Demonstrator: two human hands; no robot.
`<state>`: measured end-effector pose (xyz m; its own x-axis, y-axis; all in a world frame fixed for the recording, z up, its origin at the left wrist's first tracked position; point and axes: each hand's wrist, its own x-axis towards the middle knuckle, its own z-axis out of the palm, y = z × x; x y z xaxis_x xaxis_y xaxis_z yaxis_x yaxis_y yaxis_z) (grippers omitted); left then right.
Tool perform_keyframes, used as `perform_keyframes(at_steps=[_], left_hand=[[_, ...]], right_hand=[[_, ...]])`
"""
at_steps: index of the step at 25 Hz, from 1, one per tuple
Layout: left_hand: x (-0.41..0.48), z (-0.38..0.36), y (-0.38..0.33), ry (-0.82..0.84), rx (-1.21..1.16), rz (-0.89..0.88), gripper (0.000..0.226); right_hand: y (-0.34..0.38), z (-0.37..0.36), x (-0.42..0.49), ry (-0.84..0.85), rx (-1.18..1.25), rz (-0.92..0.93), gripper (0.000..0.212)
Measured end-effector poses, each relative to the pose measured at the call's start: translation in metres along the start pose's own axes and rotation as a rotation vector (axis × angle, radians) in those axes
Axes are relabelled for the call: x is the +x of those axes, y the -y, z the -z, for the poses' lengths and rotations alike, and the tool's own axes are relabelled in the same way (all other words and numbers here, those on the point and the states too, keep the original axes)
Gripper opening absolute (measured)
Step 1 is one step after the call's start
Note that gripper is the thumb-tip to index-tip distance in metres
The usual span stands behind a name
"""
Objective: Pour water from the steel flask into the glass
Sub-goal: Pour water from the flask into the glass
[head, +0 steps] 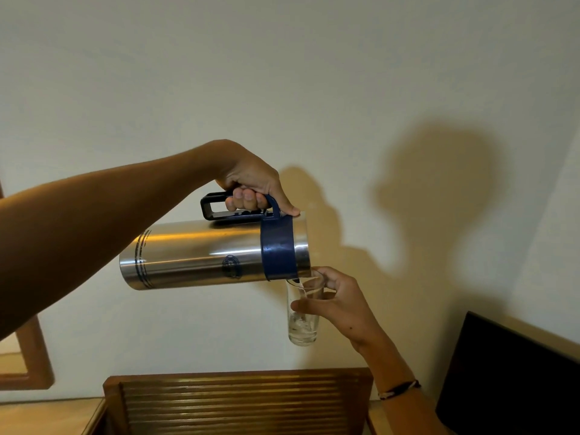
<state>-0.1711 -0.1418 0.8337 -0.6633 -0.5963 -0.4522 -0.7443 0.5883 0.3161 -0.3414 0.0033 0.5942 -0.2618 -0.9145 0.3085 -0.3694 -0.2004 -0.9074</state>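
The steel flask (201, 254) lies almost horizontal in the air, its mouth to the right, with a dark blue collar and handle. My left hand (251, 180) grips that blue handle from above. A thin stream of water runs from the flask's mouth into a clear, tall glass (302, 324) held just below it. My right hand (342, 301) wraps around the glass from the right, upright, at mid height. A little water sits in the bottom of the glass.
A plain cream wall fills the background, with shadows of the arms and flask on it. A slatted wooden panel (238, 400) stands below the glass. A dark flat screen (508, 378) is at lower right, a wooden frame (34, 356) at lower left.
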Motion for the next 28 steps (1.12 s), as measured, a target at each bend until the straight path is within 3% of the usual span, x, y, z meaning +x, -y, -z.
perform_keyframes(at_steps=[12,16,20,28], left_hand=[[0.006,0.012,-0.005,-0.011,0.043,0.024,0.063],[0.015,0.015,0.0,-0.28,0.026,0.054,0.047],[0.009,0.013,-0.01,-0.023,0.031,0.029,0.064],[0.006,0.016,-0.006,0.006,0.025,0.013,0.062]], right_hand=[[-0.002,-0.003,0.012,-0.016,0.023,-0.007,0.052],[0.0,-0.003,0.015,-0.017,0.014,-0.001,0.055],[0.001,-0.003,0.018,-0.025,0.021,0.006,0.057],[0.002,-0.007,0.024,-0.025,0.025,0.012,0.057]])
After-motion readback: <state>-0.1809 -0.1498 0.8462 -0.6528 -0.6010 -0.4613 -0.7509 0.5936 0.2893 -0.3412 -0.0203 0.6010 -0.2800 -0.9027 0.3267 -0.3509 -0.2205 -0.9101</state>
